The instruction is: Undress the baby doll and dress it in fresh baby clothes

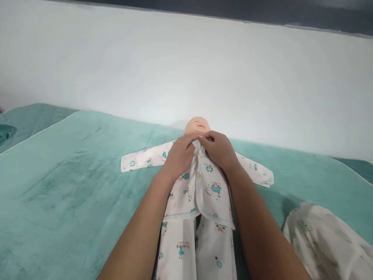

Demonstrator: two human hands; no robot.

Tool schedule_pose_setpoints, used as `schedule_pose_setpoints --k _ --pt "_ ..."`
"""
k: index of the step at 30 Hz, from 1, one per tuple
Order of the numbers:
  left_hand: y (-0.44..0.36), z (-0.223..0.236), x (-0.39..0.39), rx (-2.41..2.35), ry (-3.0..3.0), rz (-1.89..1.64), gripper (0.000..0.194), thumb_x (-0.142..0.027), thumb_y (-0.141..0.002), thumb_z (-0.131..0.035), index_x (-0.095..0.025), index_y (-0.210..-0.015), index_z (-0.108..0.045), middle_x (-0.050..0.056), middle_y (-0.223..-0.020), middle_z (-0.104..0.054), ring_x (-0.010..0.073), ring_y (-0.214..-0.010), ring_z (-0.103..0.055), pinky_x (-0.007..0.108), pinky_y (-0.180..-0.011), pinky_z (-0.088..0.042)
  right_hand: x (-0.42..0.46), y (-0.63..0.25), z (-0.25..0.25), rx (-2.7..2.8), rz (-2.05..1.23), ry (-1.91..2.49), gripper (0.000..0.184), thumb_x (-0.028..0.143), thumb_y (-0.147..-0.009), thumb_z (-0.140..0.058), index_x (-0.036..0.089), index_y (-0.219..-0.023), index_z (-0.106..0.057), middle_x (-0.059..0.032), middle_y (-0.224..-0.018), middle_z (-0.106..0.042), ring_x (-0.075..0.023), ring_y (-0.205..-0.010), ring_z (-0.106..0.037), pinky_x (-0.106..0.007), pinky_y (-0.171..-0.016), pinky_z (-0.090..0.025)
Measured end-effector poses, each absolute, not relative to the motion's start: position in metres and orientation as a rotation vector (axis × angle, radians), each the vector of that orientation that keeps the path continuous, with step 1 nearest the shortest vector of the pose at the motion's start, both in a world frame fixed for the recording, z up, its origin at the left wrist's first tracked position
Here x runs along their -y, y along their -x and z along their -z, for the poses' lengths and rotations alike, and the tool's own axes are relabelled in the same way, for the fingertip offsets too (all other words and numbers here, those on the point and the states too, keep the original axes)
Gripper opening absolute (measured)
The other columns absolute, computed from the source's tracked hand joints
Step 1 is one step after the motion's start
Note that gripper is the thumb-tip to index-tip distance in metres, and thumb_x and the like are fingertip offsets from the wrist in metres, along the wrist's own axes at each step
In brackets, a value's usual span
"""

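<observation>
A baby doll (pixel 197 126) lies on its back on a teal blanket (pixel 72 186), head toward the wall. It wears a white printed sleepsuit (pixel 204 194) with both sleeves spread out sideways. My left hand (pixel 178 155) and my right hand (pixel 219 149) meet at the suit's collar just under the doll's chin. The fingers of both hands are curled and pinch the two front edges of the cloth. A row of snaps runs down the front, and the lower hem of the top hangs loose over the legs.
A white wall (pixel 186 66) rises directly behind the doll. My knee in pale patterned cloth (pixel 326 241) sits at the lower right. The teal blanket stretches wide to the left, with a folded edge at the far left (pixel 17 124).
</observation>
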State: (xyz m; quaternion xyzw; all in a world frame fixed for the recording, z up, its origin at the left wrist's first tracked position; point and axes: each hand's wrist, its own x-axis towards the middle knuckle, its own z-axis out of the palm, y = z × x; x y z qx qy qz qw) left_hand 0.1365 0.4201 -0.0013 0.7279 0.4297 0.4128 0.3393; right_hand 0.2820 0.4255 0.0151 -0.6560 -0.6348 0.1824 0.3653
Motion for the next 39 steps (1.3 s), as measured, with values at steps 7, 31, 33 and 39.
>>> schedule_pose_setpoints --k 7,31,33,39 --pt "-0.138 0.004 -0.418 -1.089 -1.928 -1.120 0.042 -0.011 -0.087 -0.036 -0.022 -0.112 -0.068 0.002 -0.127 -0.064 0.0171 -0.122 -0.055 0.034 -0.111 -0.038 -0.413 -0.280 -0.007 1.232 -0.417 1.597 0.018 0.034 -0.076 -0.057 0.019 -0.066 -0.057 0.0017 -0.064 -0.058 -0.0134 -0.062 -0.049 -0.027 -0.064 -0.038" --pt "-0.121 0.018 -0.370 -1.069 -1.898 -1.167 0.035 -0.023 -0.096 -0.038 -0.031 -0.112 -0.069 -0.002 -0.143 -0.051 0.0184 -0.138 -0.037 0.042 -0.117 -0.028 -0.342 -0.276 -0.014 1.690 -0.510 1.562 0.016 0.031 -0.088 -0.051 0.021 -0.077 -0.056 0.0012 -0.076 -0.057 -0.0143 -0.069 -0.051 -0.029 -0.065 -0.036" --pt "-0.121 0.017 -0.369 -1.077 -1.896 -1.162 0.036 -0.022 -0.096 -0.038 -0.031 -0.112 -0.068 -0.003 -0.143 -0.050 0.0179 -0.138 -0.036 0.041 -0.118 -0.028 -0.344 -0.284 -0.012 1.633 -0.681 1.499 0.018 0.034 -0.087 -0.053 0.021 -0.075 -0.055 0.0026 -0.072 -0.054 -0.0128 -0.066 -0.048 -0.027 -0.063 -0.035" --pt "-0.122 0.018 -0.370 -1.096 -1.914 -1.148 0.037 -0.022 -0.095 -0.036 -0.029 -0.113 -0.067 -0.002 -0.143 -0.050 0.0180 -0.138 -0.036 0.040 -0.117 -0.029 -0.348 -0.286 -0.007 1.397 -0.854 1.449 0.021 0.040 -0.083 -0.058 0.020 -0.075 -0.058 0.0040 -0.065 -0.048 -0.0112 -0.060 -0.042 -0.025 -0.055 -0.031"
